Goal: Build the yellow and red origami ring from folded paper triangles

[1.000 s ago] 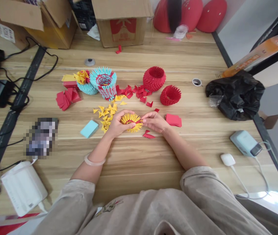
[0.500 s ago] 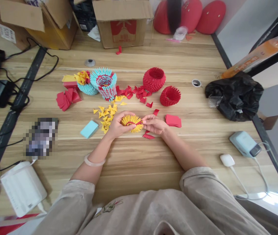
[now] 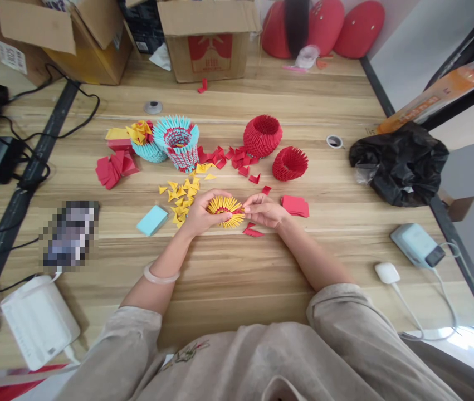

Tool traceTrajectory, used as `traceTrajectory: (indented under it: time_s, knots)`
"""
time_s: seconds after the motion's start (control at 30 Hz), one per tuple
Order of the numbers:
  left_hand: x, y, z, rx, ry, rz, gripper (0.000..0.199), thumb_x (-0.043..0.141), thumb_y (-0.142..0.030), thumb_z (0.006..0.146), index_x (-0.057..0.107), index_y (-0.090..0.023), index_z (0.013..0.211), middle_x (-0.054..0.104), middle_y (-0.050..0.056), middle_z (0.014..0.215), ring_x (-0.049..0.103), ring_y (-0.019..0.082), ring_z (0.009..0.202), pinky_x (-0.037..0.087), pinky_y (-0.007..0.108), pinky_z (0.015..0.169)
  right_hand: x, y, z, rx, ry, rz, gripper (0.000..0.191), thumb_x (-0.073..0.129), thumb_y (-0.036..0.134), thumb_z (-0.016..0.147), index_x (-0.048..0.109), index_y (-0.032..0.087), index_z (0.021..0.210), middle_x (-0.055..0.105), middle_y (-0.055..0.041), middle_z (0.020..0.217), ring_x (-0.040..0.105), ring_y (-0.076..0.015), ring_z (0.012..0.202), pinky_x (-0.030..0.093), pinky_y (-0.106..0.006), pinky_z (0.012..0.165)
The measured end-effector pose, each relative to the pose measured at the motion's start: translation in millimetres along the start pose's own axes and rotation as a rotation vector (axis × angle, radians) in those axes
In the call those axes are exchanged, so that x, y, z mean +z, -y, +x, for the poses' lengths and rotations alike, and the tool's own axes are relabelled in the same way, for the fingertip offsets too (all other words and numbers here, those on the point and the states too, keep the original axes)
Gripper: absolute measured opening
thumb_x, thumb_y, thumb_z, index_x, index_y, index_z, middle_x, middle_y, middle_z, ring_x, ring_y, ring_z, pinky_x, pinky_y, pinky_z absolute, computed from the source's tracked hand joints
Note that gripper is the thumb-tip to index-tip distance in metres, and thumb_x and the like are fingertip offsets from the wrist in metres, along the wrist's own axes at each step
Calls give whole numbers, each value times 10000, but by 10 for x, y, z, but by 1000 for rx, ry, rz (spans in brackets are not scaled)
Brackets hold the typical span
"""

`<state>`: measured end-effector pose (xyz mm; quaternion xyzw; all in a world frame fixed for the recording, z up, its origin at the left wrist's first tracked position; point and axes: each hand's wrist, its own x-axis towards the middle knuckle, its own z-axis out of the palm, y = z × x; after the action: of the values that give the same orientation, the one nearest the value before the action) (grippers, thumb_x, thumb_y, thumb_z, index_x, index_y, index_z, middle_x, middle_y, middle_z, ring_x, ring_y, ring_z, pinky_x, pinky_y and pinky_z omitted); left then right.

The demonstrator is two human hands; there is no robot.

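My left hand (image 3: 201, 214) is closed round the left side of a yellow-and-red ring of folded paper pieces (image 3: 232, 220), its thumb lying over the front. The ring has yellow points fanning outward and a red inner part. At the ring's right edge, my right hand (image 3: 264, 211) pinches a small red folded paper piece (image 3: 239, 210), mostly hidden by the fingertips. Loose yellow paper triangles (image 3: 181, 192) lie left of the ring. A few red folded pieces (image 3: 253, 230) are under and beside my right hand, near a stack of red paper slips (image 3: 295, 206).
Behind my hands stand a blue-and-red paper vase (image 3: 182, 147), a smaller blue one (image 3: 148, 150) and two red paper bowls (image 3: 262, 136). Blue slips (image 3: 152, 220) lie left. A phone (image 3: 69, 234), white power bank (image 3: 40, 320), black bag (image 3: 399, 161) and cardboard boxes (image 3: 211, 50) surround the area.
Almost nothing differs. The fingers of my right hand have shifted slightly at the ring's right edge; my left hand keeps the ring in the same place.
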<state>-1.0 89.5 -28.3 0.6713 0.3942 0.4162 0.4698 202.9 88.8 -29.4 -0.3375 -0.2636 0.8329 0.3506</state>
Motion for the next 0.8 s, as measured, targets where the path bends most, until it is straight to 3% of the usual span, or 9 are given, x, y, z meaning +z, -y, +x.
traceTrajectory:
  time_s: [0.2, 0.43, 0.8]
  knots:
    - [-5, -2, 7, -41, 24, -59, 434, 787, -344, 593, 642, -180, 968, 649, 40, 937, 594, 173, 836, 482, 277, 740, -6, 3, -7, 20, 27, -28, 239, 863, 177, 467, 705, 155, 644, 718, 1, 645, 663, -85, 594, 558, -188, 650]
    - [-15, -14, 6, -70, 48, -58, 441, 783, -342, 601, 641, -177, 985, 646, 42, 958, 595, 169, 831, 479, 276, 747, 3, -7, 3, -52, -8, -104, 228, 856, 196, 481, 714, 149, 654, 721, -15, 661, 659, -95, 610, 548, -213, 662]
    - [-5, -48, 0, -56, 62, 68, 410, 742, -328, 647, 627, -179, 1011, 656, 48, 993, 608, 198, 918, 473, 320, 837, 40, -2, 22, -130, -122, -166, 323, 872, 201, 406, 596, 138, 562, 676, 1, 551, 609, -91, 469, 467, -180, 464]
